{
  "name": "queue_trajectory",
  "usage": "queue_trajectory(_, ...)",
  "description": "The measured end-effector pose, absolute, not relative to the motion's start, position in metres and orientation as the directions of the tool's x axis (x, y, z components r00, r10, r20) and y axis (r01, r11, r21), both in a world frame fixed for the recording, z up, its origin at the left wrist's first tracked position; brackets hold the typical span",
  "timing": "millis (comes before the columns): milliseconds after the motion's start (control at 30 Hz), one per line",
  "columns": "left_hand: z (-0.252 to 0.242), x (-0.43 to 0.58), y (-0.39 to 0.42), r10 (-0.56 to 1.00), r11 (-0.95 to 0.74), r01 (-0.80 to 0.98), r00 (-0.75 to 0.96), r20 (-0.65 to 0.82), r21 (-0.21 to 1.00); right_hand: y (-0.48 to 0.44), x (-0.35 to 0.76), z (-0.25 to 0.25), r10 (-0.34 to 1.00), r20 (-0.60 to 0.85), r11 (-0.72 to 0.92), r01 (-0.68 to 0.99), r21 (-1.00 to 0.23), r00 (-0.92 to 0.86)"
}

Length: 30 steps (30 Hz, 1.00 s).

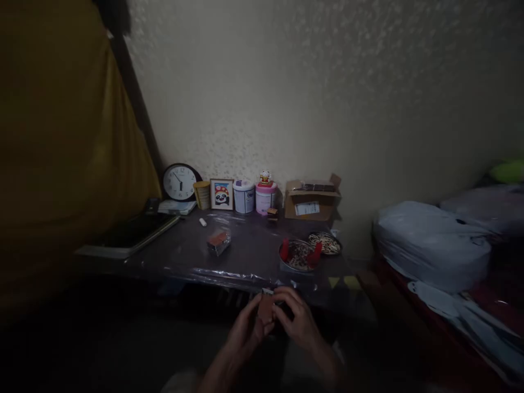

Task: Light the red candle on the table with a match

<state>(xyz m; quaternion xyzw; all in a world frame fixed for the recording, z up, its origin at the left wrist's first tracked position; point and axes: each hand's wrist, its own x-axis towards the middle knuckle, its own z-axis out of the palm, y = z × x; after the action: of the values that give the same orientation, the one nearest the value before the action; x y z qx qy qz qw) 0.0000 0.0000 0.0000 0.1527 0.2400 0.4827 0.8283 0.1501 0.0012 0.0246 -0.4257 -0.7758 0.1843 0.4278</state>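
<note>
Just in front of the table's near edge, my left hand (247, 326) is closed around a small orange-brown packet (266, 308) with a pale strip at its top. My right hand (298, 319) pinches the packet's right side between thumb and fingers. In the dim light I cannot tell exactly what the packet is. On the table beyond lies a block in clear wrapping (219, 241) with a similar orange-brown top. Right of it stands a round tin (295, 266) with red pieces on its rim and dark, speckled contents; its patterned lid (325, 243) lies behind.
Along the wall stand a clock (180, 182), a yellow cup (202, 195), a framed panda picture (222, 195), two tubs (244, 197), a figurine (265, 177) and an open cardboard box (311, 201). A flat dark panel (139, 232) lies left; bulky bags (434, 240) sit right.
</note>
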Motion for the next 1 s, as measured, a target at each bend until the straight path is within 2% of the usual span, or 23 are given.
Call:
queue_trajectory(133,0.005,0.002,-0.001,0.863,0.505,-0.643,0.389,-0.323,0.576,0.007,0.156,0.023,0.843,0.483,0.532,0.499,-0.684,-0.237)
queue_trajectory(267,0.005,0.007,-0.002,0.886,0.463,-0.601,0.311,-0.342,0.651,0.007,0.158,0.019,0.833,0.441,0.552,0.536,-0.639,-0.333)
queue_trajectory(500,-0.015,0.007,0.004,0.947,0.287,-0.456,0.271,-0.176,0.843,0.001,0.158,0.023,0.794,0.428,0.606,0.61,-0.51,-0.431)
queue_trajectory(733,-0.02,0.003,0.016,0.952,0.139,-0.444,0.307,0.005,0.885,-0.002,0.156,0.03,0.774,0.461,0.628,0.622,-0.468,-0.434)
queue_trajectory(1000,-0.02,0.002,0.016,0.967,0.149,-0.433,0.251,-0.04,0.889,0.0,0.156,0.027,0.778,0.461,0.62,0.64,-0.455,-0.426)
